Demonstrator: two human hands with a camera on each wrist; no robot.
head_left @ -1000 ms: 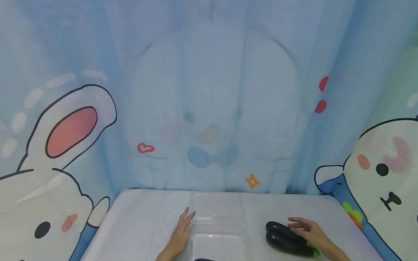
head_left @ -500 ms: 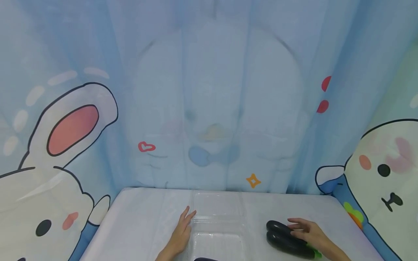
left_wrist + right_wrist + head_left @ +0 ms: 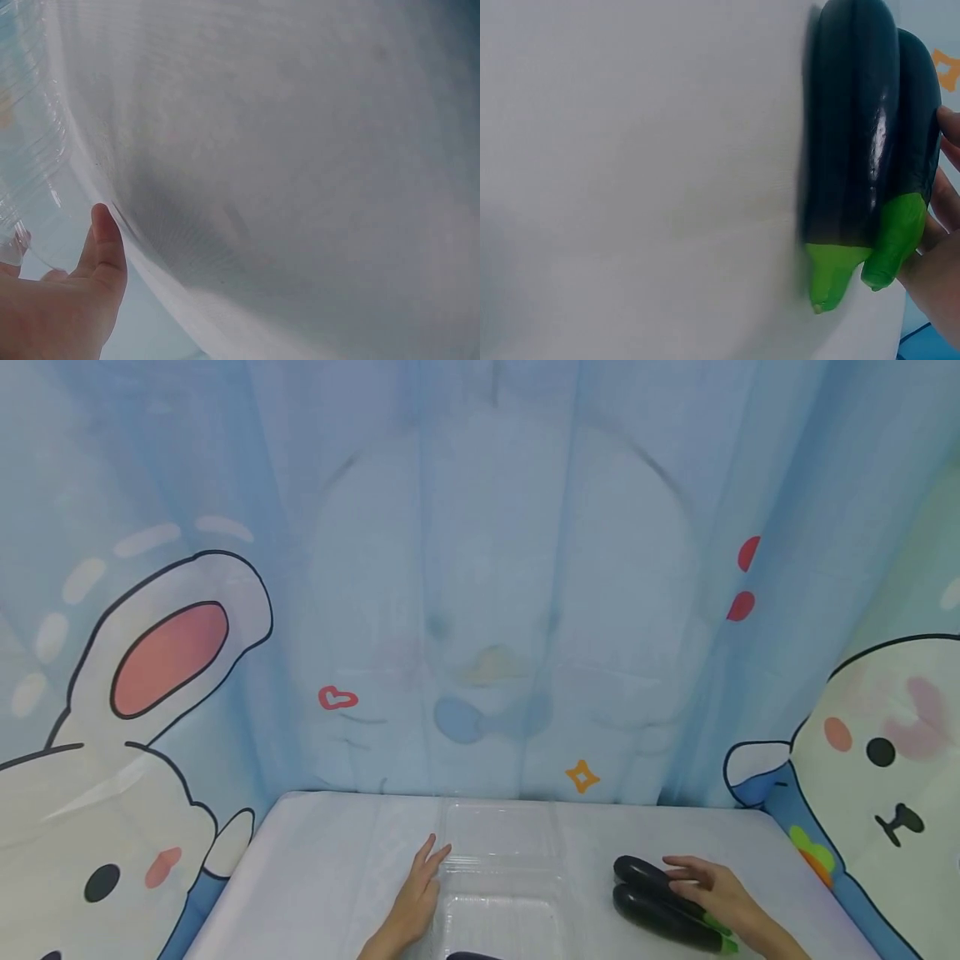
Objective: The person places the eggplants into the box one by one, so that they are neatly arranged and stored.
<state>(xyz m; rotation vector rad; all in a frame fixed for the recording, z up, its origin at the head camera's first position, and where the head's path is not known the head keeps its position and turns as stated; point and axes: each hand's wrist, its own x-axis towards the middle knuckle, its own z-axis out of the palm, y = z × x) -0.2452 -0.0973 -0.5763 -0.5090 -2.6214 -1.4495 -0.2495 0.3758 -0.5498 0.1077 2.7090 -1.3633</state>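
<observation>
Two glossy black eggplants lie side by side at the table's right, the near eggplant [image 3: 663, 917] and the far eggplant [image 3: 643, 868], both with green stem ends. My right hand [image 3: 708, 889] holds the far eggplant, its fingertips on that eggplant's far side; the thumb's contact is partly hidden. In the right wrist view, the far eggplant [image 3: 919, 127] tilts and its stem end overlaps that of the near eggplant [image 3: 847, 150]. My left hand [image 3: 412, 897], fingers fairly straight and spread, rests beside a clear plastic container [image 3: 498, 902]; exact contact is unclear.
A dark rounded object [image 3: 471, 956] shows only its top edge at the bottom of the head view, within the container's outline. White cloth covers the table [image 3: 330, 877]. A blue cartoon-print curtain [image 3: 487, 568] hangs behind the table.
The far eggplant has shifted slightly away from the near one, opening a narrow gap, and my right hand has moved slightly with it. My left hand has stayed in place.
</observation>
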